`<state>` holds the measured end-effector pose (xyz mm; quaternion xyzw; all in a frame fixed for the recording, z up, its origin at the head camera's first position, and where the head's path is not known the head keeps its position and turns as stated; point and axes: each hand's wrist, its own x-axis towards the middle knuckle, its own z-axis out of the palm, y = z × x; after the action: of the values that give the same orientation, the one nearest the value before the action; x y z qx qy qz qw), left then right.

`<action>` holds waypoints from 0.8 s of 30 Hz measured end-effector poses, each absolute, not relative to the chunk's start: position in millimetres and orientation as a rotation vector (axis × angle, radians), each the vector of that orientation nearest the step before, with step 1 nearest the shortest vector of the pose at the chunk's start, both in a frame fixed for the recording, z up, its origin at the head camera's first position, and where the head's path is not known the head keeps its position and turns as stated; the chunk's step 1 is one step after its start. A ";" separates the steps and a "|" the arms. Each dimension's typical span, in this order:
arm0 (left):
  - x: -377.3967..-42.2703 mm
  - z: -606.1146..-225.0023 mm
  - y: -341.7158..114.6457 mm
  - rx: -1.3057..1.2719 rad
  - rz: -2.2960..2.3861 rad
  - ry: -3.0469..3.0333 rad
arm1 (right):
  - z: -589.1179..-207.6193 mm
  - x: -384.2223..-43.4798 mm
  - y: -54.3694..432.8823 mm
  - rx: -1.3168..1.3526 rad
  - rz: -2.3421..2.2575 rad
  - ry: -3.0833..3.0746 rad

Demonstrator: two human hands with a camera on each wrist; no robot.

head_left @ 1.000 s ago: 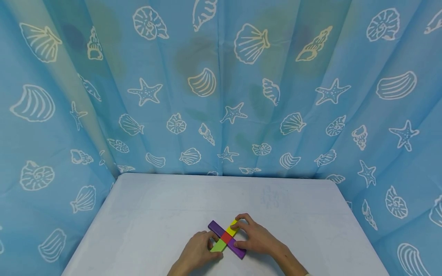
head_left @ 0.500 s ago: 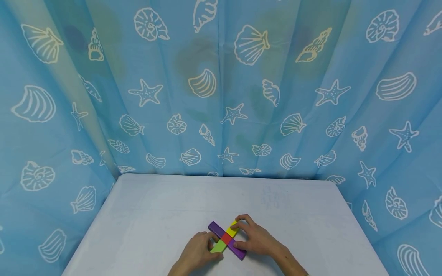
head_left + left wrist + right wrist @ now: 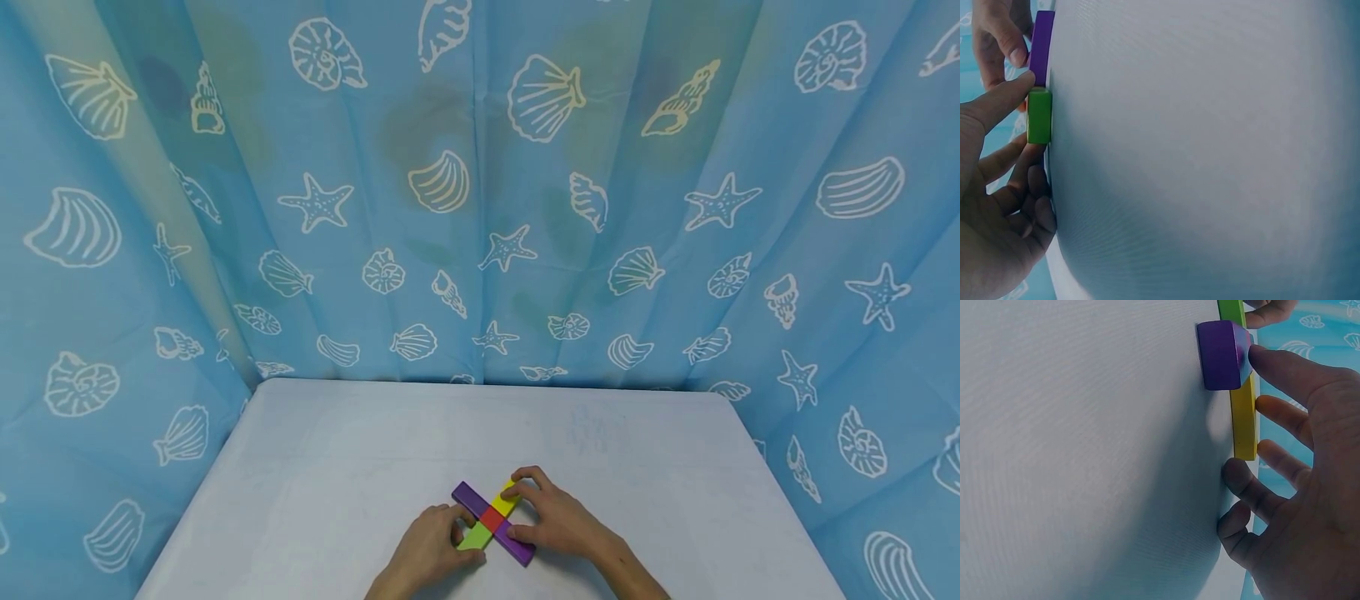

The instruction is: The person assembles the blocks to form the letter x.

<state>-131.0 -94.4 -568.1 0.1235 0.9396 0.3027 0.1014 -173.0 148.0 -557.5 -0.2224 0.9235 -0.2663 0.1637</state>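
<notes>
Coloured blocks form an X on the white table. A red square (image 3: 491,517) marks the middle, with purple pieces (image 3: 468,497) running to the upper left and lower right. Whether the purple is one bar or two I cannot tell. My left hand (image 3: 426,543) holds the green block (image 3: 475,536) at the lower left, thumb on the near side and fingers about its other side. My right hand (image 3: 561,518) has fingertips on the yellow block (image 3: 1244,422) and its thumb against the purple block (image 3: 1219,356). In the left wrist view, the green block (image 3: 1039,115) lies beside purple.
The white-covered table (image 3: 360,442) stretches to the left, right and back of the blocks. A blue curtain with white seashells and starfish (image 3: 480,208) hangs behind the table and along both sides.
</notes>
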 end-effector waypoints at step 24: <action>-132.5 -560.7 -102.5 0.363 0.983 2.792 | -561.3 -173.1 148.7 -0.649 -0.771 2.658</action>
<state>-132.5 -102.5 -560.7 0.1212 0.9333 0.3285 0.0797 -173.1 148.7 -561.3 -0.2258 0.9246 -0.2683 0.1490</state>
